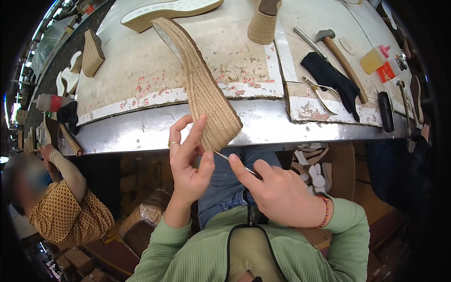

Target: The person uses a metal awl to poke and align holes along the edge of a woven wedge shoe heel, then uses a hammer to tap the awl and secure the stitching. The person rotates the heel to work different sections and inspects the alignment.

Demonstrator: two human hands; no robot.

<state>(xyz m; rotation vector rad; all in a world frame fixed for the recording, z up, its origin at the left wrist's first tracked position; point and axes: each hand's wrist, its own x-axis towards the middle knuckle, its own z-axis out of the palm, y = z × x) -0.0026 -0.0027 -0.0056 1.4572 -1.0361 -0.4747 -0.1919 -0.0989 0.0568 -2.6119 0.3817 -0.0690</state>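
A wedge shoe sole wrapped in braided tan rope leans over the metal table edge. Its thick heel end points toward me, the thin toe end away. My left hand grips the heel's lower left corner between thumb and fingers. In my right hand is a thin metal pointed tool, its tip touching the heel's bottom corner beside my left thumb. The tool's handle is hidden in my fist, so its exact kind is unclear.
A hammer, nippers, a black cloth and a yellow-filled squeeze bottle lie to the right. More wedge soles stand on the worktable. A co-worker sits at left. A box of soles is below.
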